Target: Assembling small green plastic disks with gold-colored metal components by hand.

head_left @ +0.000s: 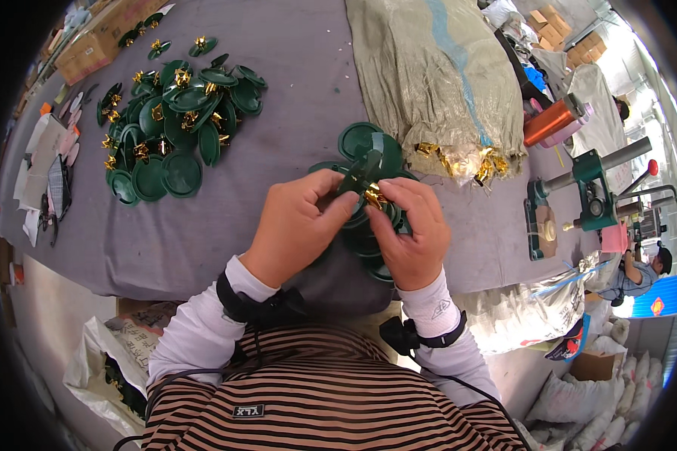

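Observation:
My left hand (297, 225) pinches a dark green plastic disc (362, 171) by its edge, tilted up over the table. My right hand (410, 229) presses a small gold foil piece (374, 197) against that disc. Under both hands lies a loose stack of plain green discs (365, 139). At the far left of the grey table (293, 83) sits a pile of green discs with gold foil pieces (174, 120) on them.
A woven sack (429, 68) lies at the back, gold foil pieces (478, 161) spilling from its mouth. A green hand press (590, 199) and a copper-coloured spool (553, 120) stand at the right. Cardboard boxes (98, 37) sit far left. Another person (639, 274) works at the right.

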Demonstrator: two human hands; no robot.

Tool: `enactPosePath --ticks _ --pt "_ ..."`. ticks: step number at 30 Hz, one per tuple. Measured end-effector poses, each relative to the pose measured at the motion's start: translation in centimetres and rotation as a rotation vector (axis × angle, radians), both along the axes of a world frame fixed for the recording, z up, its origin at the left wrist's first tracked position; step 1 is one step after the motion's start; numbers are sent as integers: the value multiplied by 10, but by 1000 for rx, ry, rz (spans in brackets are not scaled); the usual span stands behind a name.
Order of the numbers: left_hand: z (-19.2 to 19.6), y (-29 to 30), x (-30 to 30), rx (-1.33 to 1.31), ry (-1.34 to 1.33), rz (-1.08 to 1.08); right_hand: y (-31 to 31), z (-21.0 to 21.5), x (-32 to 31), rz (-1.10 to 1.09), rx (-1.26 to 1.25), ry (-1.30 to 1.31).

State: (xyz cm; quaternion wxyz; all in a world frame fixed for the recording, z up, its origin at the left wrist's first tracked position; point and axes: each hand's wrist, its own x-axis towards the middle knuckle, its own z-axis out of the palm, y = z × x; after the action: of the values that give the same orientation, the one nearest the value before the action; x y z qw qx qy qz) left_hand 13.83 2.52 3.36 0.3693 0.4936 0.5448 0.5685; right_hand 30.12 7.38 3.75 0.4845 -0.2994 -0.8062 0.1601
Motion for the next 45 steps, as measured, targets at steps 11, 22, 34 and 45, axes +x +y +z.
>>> enactPosePath --ticks 11,22,34,45 --pt "18 -9 5 31 269 -1 -10 -2 8 89 -298 233" --pt "6 -11 4 419 708 -72 -14 -6 17 278 -1124 709" --pt "45 51 -128 490 1078 671 132 -46 56 -255 -6 -303" --pt "-45 108 21 54 939 -95 165 -97 83 -276 16 -637"
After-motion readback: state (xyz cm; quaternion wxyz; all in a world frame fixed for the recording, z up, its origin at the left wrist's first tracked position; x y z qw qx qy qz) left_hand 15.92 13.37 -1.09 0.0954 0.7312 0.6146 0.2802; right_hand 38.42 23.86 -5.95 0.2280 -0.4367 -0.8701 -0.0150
